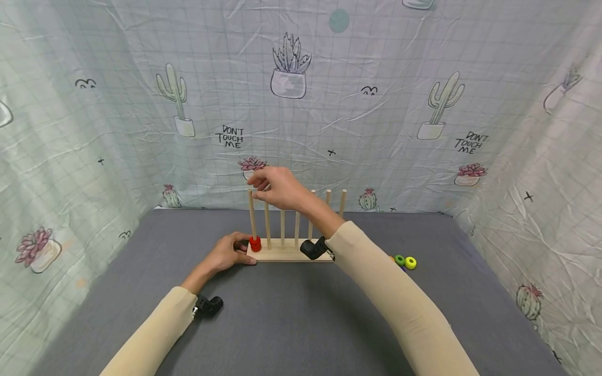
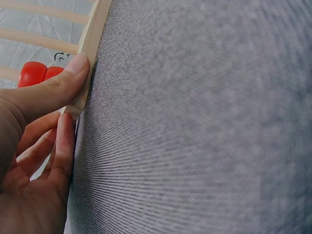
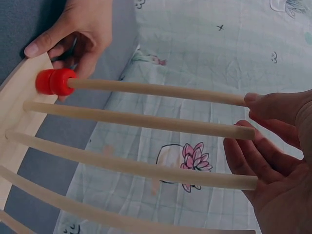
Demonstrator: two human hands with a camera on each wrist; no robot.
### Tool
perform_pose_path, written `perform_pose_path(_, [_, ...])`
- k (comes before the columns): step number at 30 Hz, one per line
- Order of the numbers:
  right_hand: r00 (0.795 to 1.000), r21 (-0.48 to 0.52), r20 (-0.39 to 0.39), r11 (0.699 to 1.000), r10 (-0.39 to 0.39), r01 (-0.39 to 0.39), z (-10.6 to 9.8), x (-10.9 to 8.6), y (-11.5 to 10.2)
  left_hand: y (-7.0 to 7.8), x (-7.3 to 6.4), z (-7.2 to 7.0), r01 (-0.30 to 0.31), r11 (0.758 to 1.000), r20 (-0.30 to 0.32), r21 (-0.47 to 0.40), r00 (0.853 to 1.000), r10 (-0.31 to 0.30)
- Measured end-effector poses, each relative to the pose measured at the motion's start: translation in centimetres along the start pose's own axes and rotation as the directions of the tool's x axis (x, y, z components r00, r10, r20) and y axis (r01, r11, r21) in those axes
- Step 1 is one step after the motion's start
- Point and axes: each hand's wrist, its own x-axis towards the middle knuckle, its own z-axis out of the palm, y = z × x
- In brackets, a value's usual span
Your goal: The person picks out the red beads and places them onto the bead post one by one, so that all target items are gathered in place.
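Note:
A wooden rack with upright pegs has a pale base [image 1: 282, 255] lying on the grey table. Two red beads [image 3: 56, 81] sit stacked at the bottom of its leftmost peg [image 3: 161, 91]. My left hand [image 1: 224, 254] grips the left end of the base, its thumb [image 2: 73, 73] on the front edge and its fingers at the end face. Up at the top of the leftmost peg is my right hand [image 1: 278, 188], fingers loosely bent. Its thumb [image 3: 265, 103] touches or nearly touches the peg tip; no bead shows between the fingers.
Right of the rack lie loose beads: a yellow one [image 1: 411, 262], a green one [image 1: 400, 260], and orange and blue ones partly hidden by my right sleeve [image 1: 385, 282]. A patterned cloth [image 1: 301, 130] hangs behind the table and along its sides.

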Motion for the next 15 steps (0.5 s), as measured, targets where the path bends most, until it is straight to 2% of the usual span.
perform_pose_path(7, [1.000,0.028,-0.013,1.000,0.004,-0.004,-0.2,-0.4,0.2,-0.1,0.1,0.0,-0.017,1.000,-0.007,-0.002,1.000,0.017])
perform_pose_path(15, [0.998,0.035,-0.066,0.999,-0.007,0.010,-0.6,-1.3,0.7,-0.2,0.1,0.1,-0.033,0.999,-0.014,-0.004,0.999,0.033])
